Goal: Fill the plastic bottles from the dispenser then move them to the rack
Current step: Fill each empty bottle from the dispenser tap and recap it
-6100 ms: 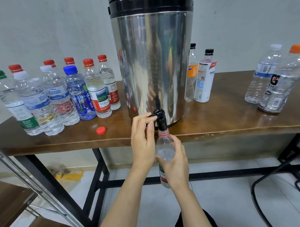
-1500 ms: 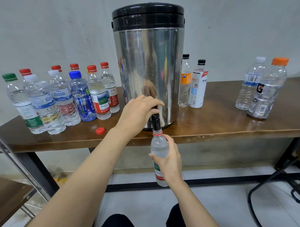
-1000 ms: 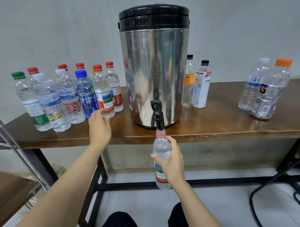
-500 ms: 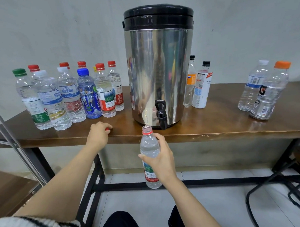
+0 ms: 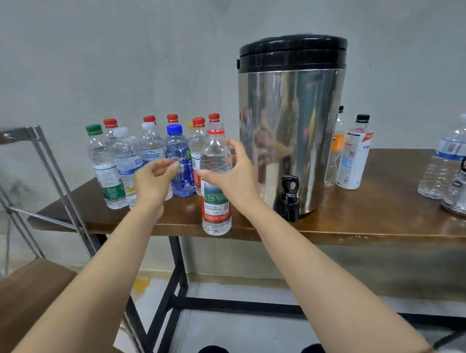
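Clear, thin plastic makes up the bottle (image 5: 216, 203), which looks full nearly to the neck, so it should feel fairly heavy and its walls will give under a hard squeeze. From the head view, the right hand (image 5: 236, 179) wraps it just above the label, thumb across the front, holding it upright in front of the table (image 5: 360, 219) edge, left of the steel dispenser (image 5: 290, 121) and its tap (image 5: 290, 198). The neck is open, so a tilt would spill.

The left hand (image 5: 153, 181) pinches something small and red at its fingertips, probably the cap (image 5: 171, 164), though it is blurred. A firm hold on the stiffer shoulder suits capping. The capped bottles (image 5: 152, 158) stand behind, and the rack (image 5: 41, 162) is at far left.
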`<state>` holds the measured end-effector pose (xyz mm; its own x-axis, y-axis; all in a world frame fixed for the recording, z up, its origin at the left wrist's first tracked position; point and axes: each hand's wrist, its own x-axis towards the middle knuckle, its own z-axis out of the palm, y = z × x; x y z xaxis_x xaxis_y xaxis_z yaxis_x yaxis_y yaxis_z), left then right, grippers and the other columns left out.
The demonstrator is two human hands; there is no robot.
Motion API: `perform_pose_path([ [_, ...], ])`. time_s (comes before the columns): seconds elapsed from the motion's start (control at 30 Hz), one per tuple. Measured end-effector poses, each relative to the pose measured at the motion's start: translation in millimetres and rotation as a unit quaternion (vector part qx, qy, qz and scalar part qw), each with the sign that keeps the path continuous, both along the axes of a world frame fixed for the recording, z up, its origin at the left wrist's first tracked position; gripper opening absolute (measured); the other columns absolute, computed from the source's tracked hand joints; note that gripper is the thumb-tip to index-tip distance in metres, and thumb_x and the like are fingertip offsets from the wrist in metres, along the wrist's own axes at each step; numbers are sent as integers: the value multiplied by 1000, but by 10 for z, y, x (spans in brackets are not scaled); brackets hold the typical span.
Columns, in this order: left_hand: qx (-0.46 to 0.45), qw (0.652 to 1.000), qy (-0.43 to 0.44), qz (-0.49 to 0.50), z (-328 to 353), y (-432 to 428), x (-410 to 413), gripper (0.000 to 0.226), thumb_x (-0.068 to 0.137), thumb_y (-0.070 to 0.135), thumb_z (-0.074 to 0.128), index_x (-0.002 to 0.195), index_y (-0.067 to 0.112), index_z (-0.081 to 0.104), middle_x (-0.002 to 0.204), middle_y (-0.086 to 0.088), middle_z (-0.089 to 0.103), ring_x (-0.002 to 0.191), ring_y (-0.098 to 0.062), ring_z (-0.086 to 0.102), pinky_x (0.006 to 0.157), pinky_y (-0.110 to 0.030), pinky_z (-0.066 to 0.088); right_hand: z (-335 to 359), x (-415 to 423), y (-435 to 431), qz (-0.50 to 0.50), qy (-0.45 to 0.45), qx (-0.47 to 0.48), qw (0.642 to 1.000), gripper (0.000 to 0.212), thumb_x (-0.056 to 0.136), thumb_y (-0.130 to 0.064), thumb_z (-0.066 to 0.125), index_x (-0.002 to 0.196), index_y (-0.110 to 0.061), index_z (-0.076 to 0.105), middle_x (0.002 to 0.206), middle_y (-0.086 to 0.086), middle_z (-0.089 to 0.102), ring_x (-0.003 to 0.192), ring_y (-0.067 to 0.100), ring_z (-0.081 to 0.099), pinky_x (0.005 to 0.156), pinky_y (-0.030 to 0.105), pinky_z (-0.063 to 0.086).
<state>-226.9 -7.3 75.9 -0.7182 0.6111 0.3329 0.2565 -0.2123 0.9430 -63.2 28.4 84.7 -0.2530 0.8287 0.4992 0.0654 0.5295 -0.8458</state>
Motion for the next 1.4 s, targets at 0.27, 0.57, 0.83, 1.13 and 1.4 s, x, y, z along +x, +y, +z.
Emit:
perform_pose_path([
  [0.27,33,999,-16,5,199,-28,-55,26,86,16,74,110,11,69,103,-4,70,99,-18,65,87,-30,52,-87,-348,253,-4,-31,-14,999,82,69,-28,89,136,-32,40,133,-2,58,119,18,57,99,44,51],
  [0.57,57,998,32,-15,464,198,-27,21,83,14,77,103,13,72,93,6,71,85,-3,66,82,-17,53,-126,-472,376,12,-82,8,996,83,80,-27,81,145,-28,31,148,-1,44,134,19,44,107,39,41],
  [0.83,-5,983,180,-39,821,440,77,29,82,14,78,109,7,73,95,2,70,83,-3,64,77,-11,51,-99,-460,404,27,-101,6,995,81,82,-25,80,144,-26,28,150,1,39,136,20,40,109,41,37],
  [1.13,-63,963,251,-72,874,466,105,25,83,13,76,107,8,74,94,0,69,94,-13,65,92,-26,53,-106,-468,414,31,-102,3,994,81,82,-25,79,143,-28,27,151,1,37,136,21,40,109,46,37],
  [1.4,-74,964,191,-166,818,439,60,20,99,16,57,113,21,70,123,0,66,117,-9,56,103,-28,42,-116,-465,426,31,-99,5,995,80,83,-25,79,143,-26,27,151,1,36,137,20,38,108,38,35],
])
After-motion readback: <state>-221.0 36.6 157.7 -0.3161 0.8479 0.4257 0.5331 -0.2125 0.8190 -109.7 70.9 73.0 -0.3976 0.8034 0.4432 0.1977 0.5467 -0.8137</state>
